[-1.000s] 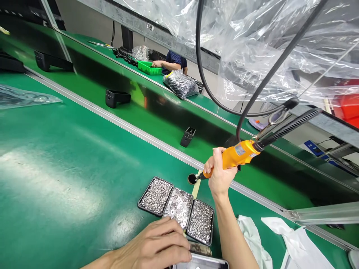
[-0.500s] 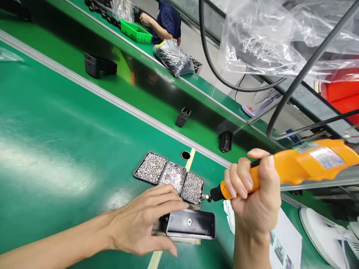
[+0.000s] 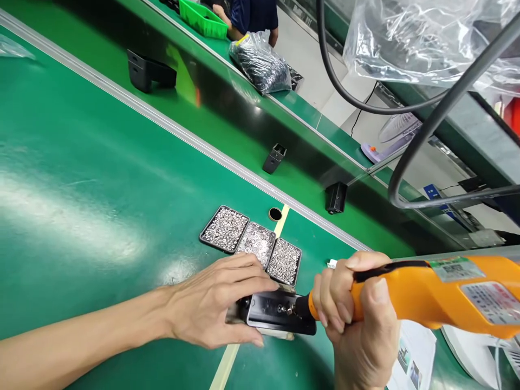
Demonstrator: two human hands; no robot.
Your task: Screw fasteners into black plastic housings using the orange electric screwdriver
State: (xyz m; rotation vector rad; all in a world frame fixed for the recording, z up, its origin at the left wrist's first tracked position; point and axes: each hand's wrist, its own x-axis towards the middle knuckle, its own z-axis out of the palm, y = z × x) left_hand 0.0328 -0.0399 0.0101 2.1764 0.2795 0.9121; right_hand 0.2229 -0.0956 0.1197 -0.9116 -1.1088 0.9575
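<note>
My left hand [image 3: 215, 306] lies over the left end of a flat black part [image 3: 276, 314] on the green table, fingers curled round it and pressing it down. My right hand [image 3: 359, 317] is wrapped round an orange electric screwdriver [image 3: 439, 292], whose black tip touches a screw on the part's top face. Just beyond the part stand three small black trays [image 3: 252, 244] filled with several shiny metal screws and washers.
A green conveyor belt [image 3: 211, 124] runs behind the table's metal edge, carrying several black parts [image 3: 274, 158]. Thick black cables [image 3: 422, 141] hang at the right. A person sits at the far side beside a green bin [image 3: 203, 19] and a bag of black parts [image 3: 260, 62]. White paper [image 3: 410, 357] lies near my right wrist.
My right hand brought the screwdriver down from above the belt, and its tip now rests on the black part. The left hand stayed on the part. The view tilted down.
</note>
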